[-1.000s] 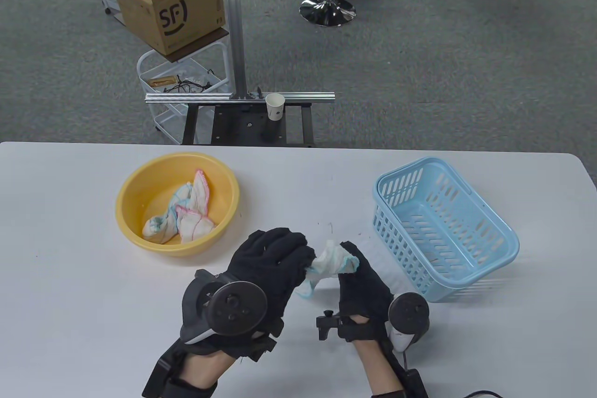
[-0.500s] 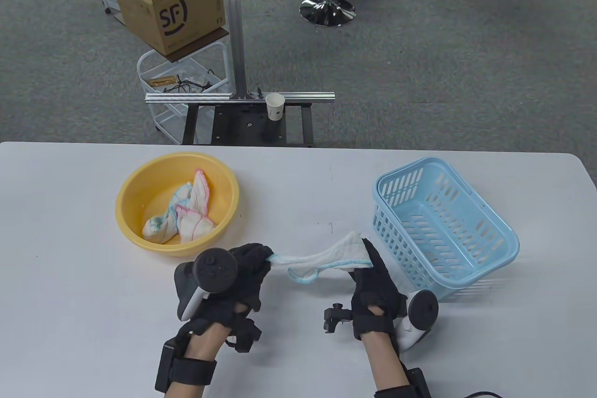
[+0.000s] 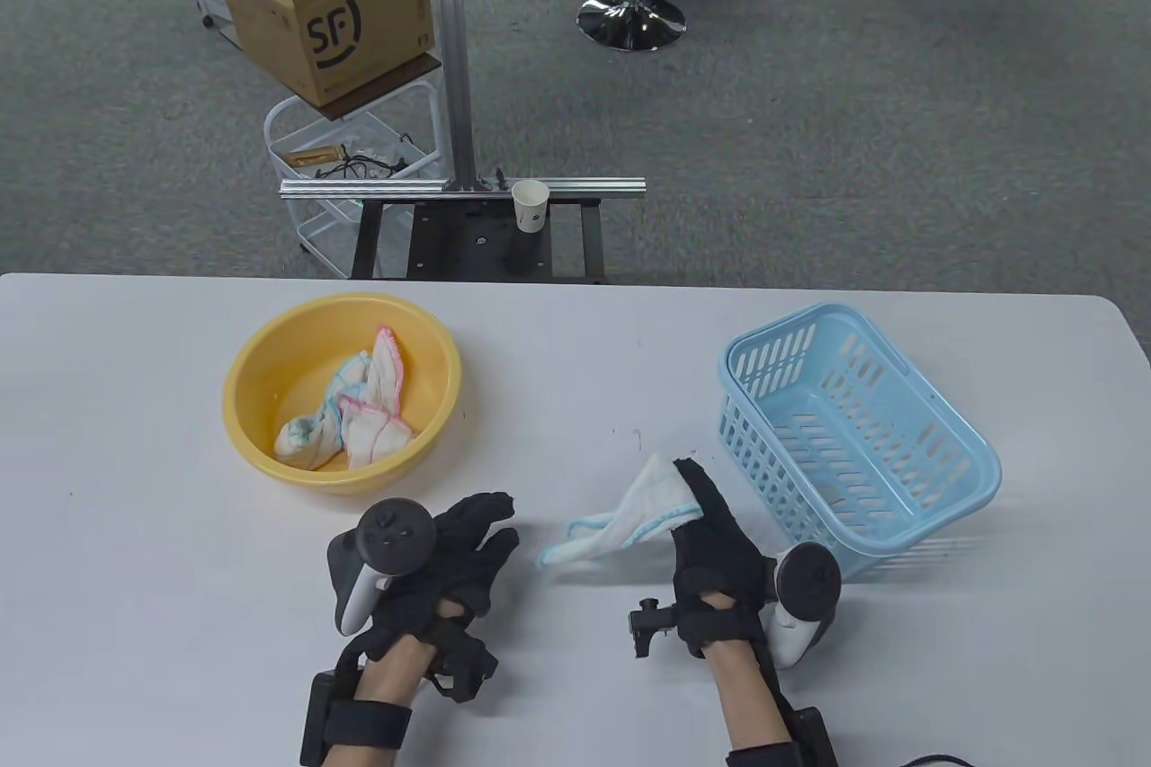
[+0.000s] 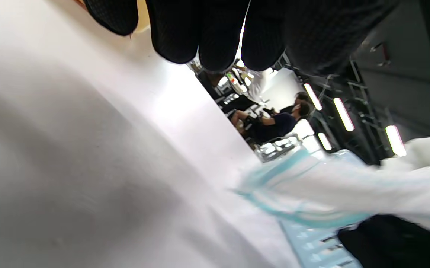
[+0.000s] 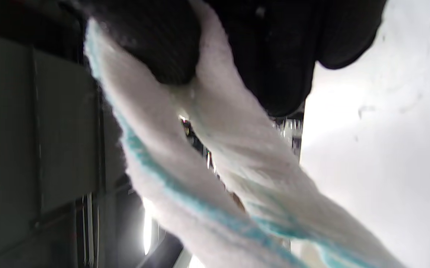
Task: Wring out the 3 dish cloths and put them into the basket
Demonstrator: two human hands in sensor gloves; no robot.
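My right hand (image 3: 697, 488) pinches a white dish cloth with a blue edge (image 3: 629, 515) above the table; the cloth hangs down to the left from the fingertips. In the right wrist view the same cloth (image 5: 222, 178) runs out from under the gloved fingers (image 5: 174, 44). My left hand (image 3: 477, 529) hovers left of the cloth's free end with straight fingers and holds nothing; its fingertips (image 4: 215, 37) show at the top of the left wrist view, the cloth (image 4: 330, 186) beyond them. Two more cloths (image 3: 355, 416) lie in the yellow bowl (image 3: 261, 353). The light blue basket (image 3: 976, 466) stands right of my right hand.
The white table (image 3: 135, 533) spreads around both hands. Beyond its far edge stand a metal frame with a paper cup (image 3: 530, 203), a wire cart and a cardboard box (image 3: 337, 3). In the left wrist view a seated person (image 4: 274, 123) is far off.
Both hands first gripped the bunched cloth, then pulled it out between them. Now the left hand has let go and drawn back left; the cloth hangs from the right hand alone.
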